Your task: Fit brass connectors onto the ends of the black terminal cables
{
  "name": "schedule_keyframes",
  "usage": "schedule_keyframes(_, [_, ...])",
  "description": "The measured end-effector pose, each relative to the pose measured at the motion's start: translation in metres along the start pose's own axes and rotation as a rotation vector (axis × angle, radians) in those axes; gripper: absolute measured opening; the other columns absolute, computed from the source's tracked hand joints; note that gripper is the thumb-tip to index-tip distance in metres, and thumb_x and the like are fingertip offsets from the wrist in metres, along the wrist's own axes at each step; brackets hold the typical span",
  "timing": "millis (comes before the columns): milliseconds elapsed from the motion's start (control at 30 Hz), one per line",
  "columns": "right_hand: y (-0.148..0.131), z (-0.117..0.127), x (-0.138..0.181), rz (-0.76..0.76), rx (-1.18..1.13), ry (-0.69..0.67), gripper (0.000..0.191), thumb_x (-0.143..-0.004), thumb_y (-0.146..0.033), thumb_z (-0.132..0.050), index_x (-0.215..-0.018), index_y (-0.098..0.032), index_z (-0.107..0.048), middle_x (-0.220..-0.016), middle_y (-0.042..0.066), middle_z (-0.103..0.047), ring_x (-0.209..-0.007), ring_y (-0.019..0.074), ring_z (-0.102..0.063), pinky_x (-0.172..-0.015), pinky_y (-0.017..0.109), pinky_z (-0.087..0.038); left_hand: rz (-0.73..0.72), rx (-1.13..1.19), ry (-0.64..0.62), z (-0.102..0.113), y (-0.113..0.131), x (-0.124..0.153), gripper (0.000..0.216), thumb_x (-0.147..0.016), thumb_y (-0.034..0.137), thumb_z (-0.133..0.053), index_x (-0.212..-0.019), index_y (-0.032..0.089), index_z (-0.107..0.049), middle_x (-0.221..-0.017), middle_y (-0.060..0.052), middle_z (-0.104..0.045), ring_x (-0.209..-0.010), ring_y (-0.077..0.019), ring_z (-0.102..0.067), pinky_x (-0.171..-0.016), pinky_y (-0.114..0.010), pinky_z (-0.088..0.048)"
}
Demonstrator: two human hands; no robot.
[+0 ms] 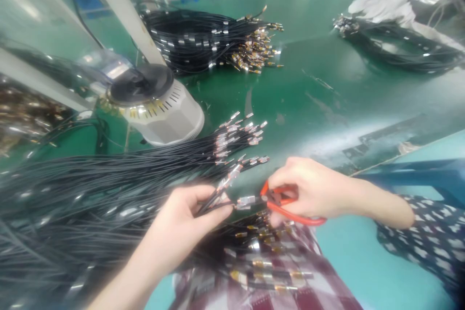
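Note:
My left hand is closed around a few thin black cables, pinched between thumb and fingers. Their metal-tipped ends stick out to the right, and one silver connector points at the tool. Red-handled pliers are gripped in my right hand; their jaws sit at the tip of that connector, and whether they touch it I cannot tell. Just beyond my hands lies a bundle of black cables with silver ends. More cables with gold-coloured ends lie below my hands, over checked cloth.
A grey machine with a black round top stands at left on the green table. Behind it lies a thick cable bundle with gold tips. Further cables and white cloth are at far right. Pale posts rise at left.

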State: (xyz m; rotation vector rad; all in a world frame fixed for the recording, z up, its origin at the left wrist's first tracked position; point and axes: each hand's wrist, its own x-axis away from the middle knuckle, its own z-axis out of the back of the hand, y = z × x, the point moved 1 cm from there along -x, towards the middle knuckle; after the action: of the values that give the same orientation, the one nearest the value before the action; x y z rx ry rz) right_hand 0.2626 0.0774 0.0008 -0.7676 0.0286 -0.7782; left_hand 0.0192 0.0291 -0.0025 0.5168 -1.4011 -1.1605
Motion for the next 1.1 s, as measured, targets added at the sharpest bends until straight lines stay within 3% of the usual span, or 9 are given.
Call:
schedule_keyframes(167, [-0.002,0.001,-0.006,0.029,0.044,0.015,0.054,-0.072,-0.061,-0.070,-0.052,-0.019,-0.044,-0.045,-0.007,-0.039,-0.046,0.0082,-0.026,-0.051,0.025,-0.023,0.008,-0.025,-0.023,-0.001,0.001,0.001,0.010,-0.076,0.029,-0.072,-0.073,0.020,-0.073,-0.073,0.003,-0.074,-0.069,-0.0152,-0.063,-0.064,-0.023,-0.047])
schedule_keyframes(467, [-0.004,0.002,-0.004,0.053,0.013,-0.023,0.039,-0.075,-0.053,-0.070,-0.055,-0.021,-0.060,-0.045,-0.006,-0.049,-0.045,0.0092,-0.034,-0.050,0.026,-0.023,-0.033,-0.046,0.060,-0.004,0.002,0.003,0.011,-0.074,0.029,-0.071,-0.069,0.019,-0.071,-0.067,0.002,-0.069,-0.064,-0.0163,-0.060,-0.060,-0.025,-0.046])
schedule_keyframes(667, [-0.009,0.004,-0.004,0.035,-0.015,-0.063,0.029,-0.079,-0.039,-0.068,-0.056,-0.021,-0.063,-0.046,-0.004,-0.054,-0.044,0.0098,-0.036,-0.048,0.026,-0.021,-0.012,-0.035,0.054,-0.003,-0.003,0.006,0.016,-0.076,0.033,-0.070,-0.080,0.018,-0.074,-0.078,-0.004,-0.074,-0.075,-0.0227,-0.065,-0.068,-0.031,-0.050])
schedule_keyframes(900, [-0.007,-0.006,-0.004,-0.011,-0.154,-0.073,0.043,-0.080,-0.051,-0.066,-0.053,-0.019,-0.056,-0.044,-0.005,-0.049,-0.046,0.0092,-0.036,-0.053,0.026,-0.027,-0.038,-0.008,0.085,-0.002,-0.005,0.008,0.017,-0.075,0.034,-0.071,-0.082,0.018,-0.075,-0.080,-0.004,-0.075,-0.073,-0.0219,-0.066,-0.067,-0.031,-0.051])
schedule_keyframes(1100, [0.000,-0.010,-0.007,-0.062,-0.160,-0.085,0.049,-0.078,-0.056,-0.067,-0.051,-0.018,-0.052,-0.044,-0.006,-0.044,-0.043,0.0076,-0.029,-0.046,0.024,-0.021,-0.080,-0.001,0.100,-0.001,-0.005,0.009,0.011,-0.075,0.031,-0.072,-0.076,0.020,-0.073,-0.074,-0.002,-0.073,-0.071,-0.0200,-0.065,-0.064,-0.028,-0.051])
